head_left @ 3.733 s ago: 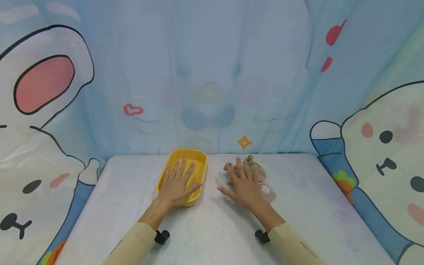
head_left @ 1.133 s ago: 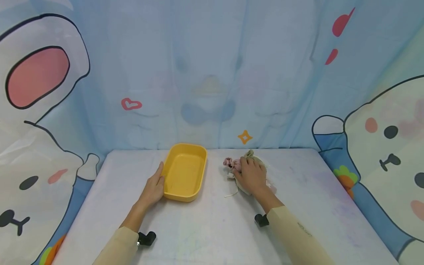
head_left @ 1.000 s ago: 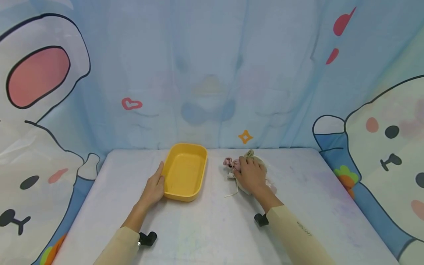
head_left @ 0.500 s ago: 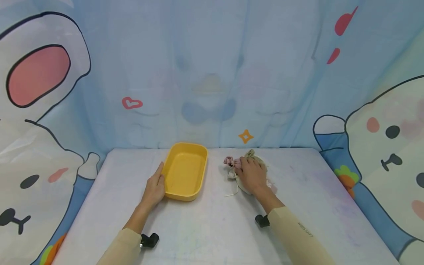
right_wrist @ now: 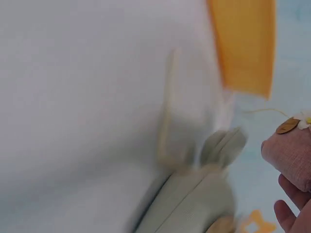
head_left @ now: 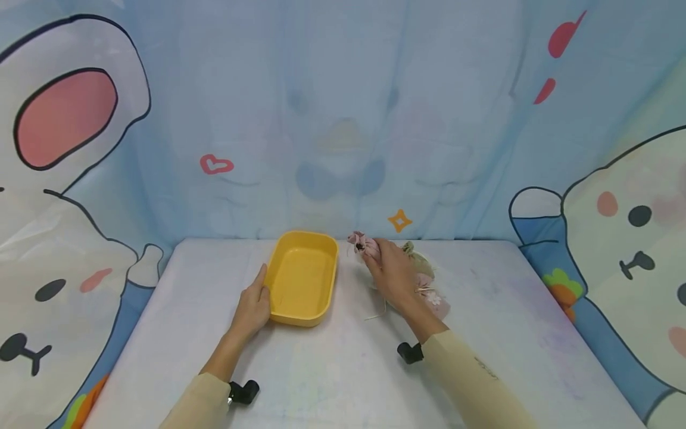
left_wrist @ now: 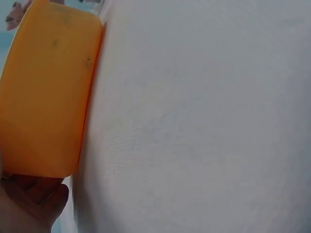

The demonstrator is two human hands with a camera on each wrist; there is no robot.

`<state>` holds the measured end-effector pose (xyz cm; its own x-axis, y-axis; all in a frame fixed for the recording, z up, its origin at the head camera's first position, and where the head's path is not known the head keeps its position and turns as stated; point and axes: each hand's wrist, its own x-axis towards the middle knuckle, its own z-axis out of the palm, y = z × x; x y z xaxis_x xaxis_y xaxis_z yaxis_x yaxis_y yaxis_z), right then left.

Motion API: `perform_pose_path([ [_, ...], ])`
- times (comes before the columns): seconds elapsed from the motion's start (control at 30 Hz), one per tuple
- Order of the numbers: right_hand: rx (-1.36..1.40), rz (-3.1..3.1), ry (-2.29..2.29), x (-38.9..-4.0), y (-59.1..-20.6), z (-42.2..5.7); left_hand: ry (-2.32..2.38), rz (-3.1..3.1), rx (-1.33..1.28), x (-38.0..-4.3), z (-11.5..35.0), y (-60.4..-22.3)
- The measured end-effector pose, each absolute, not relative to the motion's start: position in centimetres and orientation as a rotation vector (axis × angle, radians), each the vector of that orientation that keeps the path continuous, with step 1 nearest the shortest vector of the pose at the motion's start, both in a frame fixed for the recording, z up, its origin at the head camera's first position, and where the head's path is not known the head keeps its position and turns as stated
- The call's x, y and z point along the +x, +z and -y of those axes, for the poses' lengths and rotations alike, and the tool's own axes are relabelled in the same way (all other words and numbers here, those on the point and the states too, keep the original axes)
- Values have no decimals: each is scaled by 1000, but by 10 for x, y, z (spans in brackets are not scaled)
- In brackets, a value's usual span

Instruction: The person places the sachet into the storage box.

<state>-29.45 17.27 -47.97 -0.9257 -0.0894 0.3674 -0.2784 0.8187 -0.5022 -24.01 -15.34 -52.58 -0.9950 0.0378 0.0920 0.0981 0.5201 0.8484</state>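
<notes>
Pink pouch (head_left: 366,245) gripped in curled fingers of right hand (head_left: 395,275), held above tabletop (head_left: 327,375), right of yellow tray (head_left: 301,280). Tray's left side touched by left hand (head_left: 250,308), fingers nearly straight.

Blue curtain (head_left: 343,77) with red heart (head_left: 217,165), orange star (head_left: 399,221) behind white tabletop (head_left: 332,381).

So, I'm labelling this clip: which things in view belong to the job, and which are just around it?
Likely part of the job:
yellow tray, touched by the left hand
pink bag, held in the right hand
green bag
flowered bag

Just around it:
table
printed curtain
black wrist cameras
</notes>
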Motion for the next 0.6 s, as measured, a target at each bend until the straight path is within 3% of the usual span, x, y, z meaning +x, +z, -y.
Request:
perform_pose_path([
  [0.27,259,2624,1226,-295,-465,-137,-1499,2693,-115,-236,150,-523],
  [0.6,359,2661,1263,-304,-467,-101,-1484,2692,-114,-235,149,-525],
])
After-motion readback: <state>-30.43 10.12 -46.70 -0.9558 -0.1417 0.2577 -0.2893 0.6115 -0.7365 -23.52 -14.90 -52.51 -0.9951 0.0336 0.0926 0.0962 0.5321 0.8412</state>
